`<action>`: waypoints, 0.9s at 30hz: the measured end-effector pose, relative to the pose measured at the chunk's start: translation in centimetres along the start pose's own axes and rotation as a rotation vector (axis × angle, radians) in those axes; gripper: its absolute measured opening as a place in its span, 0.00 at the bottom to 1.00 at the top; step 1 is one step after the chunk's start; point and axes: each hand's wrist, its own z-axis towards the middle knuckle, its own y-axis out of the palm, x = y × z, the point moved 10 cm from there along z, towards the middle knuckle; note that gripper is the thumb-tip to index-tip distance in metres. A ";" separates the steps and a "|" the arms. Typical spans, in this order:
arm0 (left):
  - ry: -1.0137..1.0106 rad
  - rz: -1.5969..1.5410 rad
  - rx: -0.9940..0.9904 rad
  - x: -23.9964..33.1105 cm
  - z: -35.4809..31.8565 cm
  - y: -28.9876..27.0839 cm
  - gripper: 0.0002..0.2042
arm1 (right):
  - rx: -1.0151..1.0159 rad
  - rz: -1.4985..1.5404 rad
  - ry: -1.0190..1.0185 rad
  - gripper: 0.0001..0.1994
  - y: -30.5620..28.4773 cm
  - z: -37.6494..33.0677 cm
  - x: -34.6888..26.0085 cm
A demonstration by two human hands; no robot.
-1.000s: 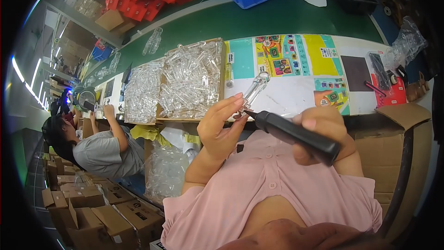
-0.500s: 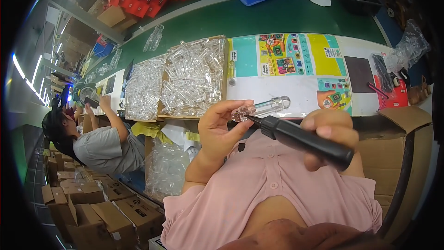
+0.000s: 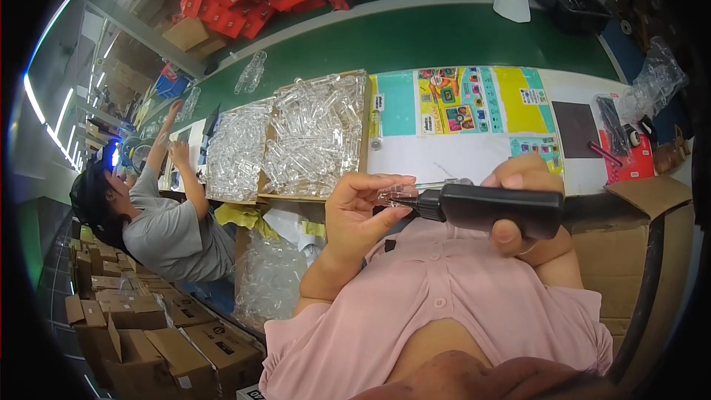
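Observation:
My left hand (image 3: 357, 213) pinches a clear plastic tube-like piece (image 3: 401, 193) between thumb and fingertips, in front of my chest. In my right hand (image 3: 527, 175) is a black squeeze bottle (image 3: 507, 210), lying nearly level. Its narrow black nozzle points left, at the near end of the clear piece, where it seems to touch or enter. The far end of the piece is partly hidden behind the bottle. Just beyond my left hand stands a cardboard tray (image 3: 365, 115) heaped with similar clear pieces (image 3: 315, 133). Another heap (image 3: 235, 152) lies to its left.
Printed colourful sheets (image 3: 452, 104) cover the table before me. At right are a dark square pad (image 3: 583, 130), a red card (image 3: 629, 163) and plastic wrap (image 3: 655, 78). Beyond runs a green belt (image 3: 415, 33) with red packs (image 3: 252, 0). A co-worker (image 3: 167, 226) sits left, near cartons (image 3: 178, 341).
The black bottle has swung from slanting to nearly level, and its nozzle sits further into the clear piece. The blue bin has left the view. The co-worker's arm now reaches out toward the belt.

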 end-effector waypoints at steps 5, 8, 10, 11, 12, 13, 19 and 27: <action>0.034 0.030 0.001 -0.2 -0.2 -0.5 0.17 | -0.083 -0.062 -0.046 0.24 1.0 -1.4 -1.2; 0.038 0.033 0.008 -0.2 0.0 -0.6 0.17 | -0.140 -0.051 -0.062 0.24 1.6 -1.5 -1.0; 0.035 0.034 0.019 -0.3 0.0 -0.7 0.17 | -0.142 -0.065 -0.195 0.25 2.1 -1.6 -1.9; 0.054 0.057 0.029 -0.3 0.0 -0.9 0.17 | -0.138 -0.070 -0.240 0.25 2.3 -1.7 -2.2; 0.073 0.079 0.040 -0.1 0.0 -1.1 0.17 | -0.139 -0.069 -0.239 0.25 2.7 -1.3 -1.9; 0.073 0.076 0.043 -0.2 0.0 -1.0 0.17 | -0.105 -0.062 -0.360 0.23 2.6 -1.2 -2.8; 0.097 0.171 0.130 -0.3 0.0 -1.7 0.16 | -0.053 -0.082 -0.622 0.15 3.1 -2.5 -4.3; 0.184 0.428 0.174 0.6 -0.5 -1.9 0.18 | -0.095 -0.096 -0.611 0.14 3.9 -3.0 -4.3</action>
